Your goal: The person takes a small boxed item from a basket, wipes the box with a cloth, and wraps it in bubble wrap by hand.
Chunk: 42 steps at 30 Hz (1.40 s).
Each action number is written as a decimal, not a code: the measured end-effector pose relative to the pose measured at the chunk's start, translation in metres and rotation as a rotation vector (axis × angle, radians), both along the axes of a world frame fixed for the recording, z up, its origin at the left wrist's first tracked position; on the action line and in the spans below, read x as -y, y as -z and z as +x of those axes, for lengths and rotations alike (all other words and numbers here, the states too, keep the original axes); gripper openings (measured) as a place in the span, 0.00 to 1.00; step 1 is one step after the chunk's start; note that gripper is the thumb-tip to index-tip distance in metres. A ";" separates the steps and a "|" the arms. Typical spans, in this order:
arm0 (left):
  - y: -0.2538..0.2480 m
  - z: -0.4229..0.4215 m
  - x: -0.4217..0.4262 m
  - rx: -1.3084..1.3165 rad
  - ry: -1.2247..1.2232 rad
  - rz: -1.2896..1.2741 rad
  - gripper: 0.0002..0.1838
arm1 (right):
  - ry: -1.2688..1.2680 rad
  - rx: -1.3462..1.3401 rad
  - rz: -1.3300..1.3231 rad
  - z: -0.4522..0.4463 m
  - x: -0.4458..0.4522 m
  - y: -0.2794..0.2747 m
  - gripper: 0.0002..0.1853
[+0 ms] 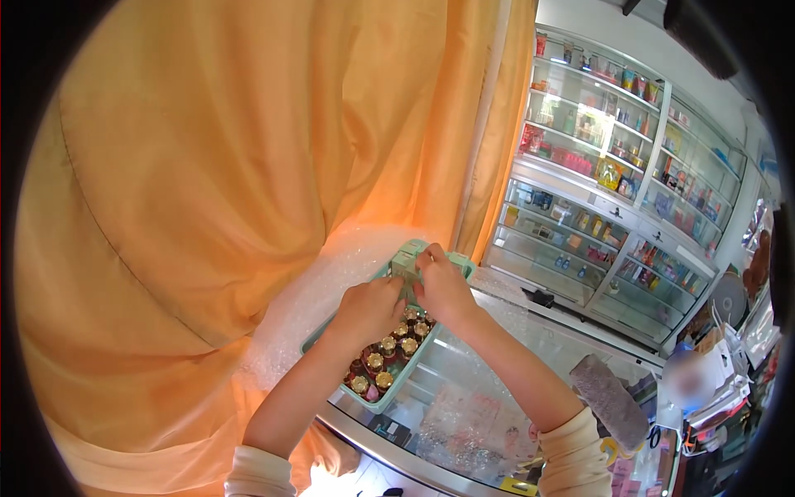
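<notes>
A mint-green plastic basket point(383, 405) stands on the glass counter. Small dark bottles with gold caps point(375, 361) fill its near part, and a pink-tipped item point(372, 393) lies at the near end. Pale green small boxes point(405, 263) are at the far end, partly covered by my fingers. My left hand point(374, 305) reaches over the basket's left side with its fingers curled in. Beside it, my right hand point(443, 288) is over the far right part, fingers bent and pinched together. What lies between the fingertips of either hand is hidden.
Bubble wrap point(290, 319) lies left of the basket, against an orange curtain point(207, 166). A grey rolled cloth point(609, 398) rests on the glass counter point(464, 364) at right. Glass display cabinets point(592, 161) with several goods stand behind. Bags and papers point(720, 373) crowd the right edge.
</notes>
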<state>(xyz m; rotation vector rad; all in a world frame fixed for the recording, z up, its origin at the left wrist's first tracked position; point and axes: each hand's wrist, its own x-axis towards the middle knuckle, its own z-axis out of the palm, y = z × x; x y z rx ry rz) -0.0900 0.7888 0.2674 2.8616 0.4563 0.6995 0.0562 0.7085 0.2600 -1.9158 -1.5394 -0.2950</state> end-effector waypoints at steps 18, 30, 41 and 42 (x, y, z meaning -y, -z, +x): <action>-0.002 0.013 -0.002 0.345 0.367 -0.219 0.30 | -0.145 -0.342 0.388 -0.023 0.059 -0.036 0.13; -0.021 -0.001 0.128 0.169 0.613 -1.064 0.23 | -0.236 -0.931 0.444 -0.042 0.187 -0.042 0.13; 0.006 0.085 0.190 0.068 0.714 -1.686 0.21 | 0.436 0.094 0.140 0.030 0.290 0.019 0.23; 0.013 0.096 0.189 0.060 0.721 -1.687 0.21 | 0.446 0.095 0.141 0.040 0.300 0.039 0.23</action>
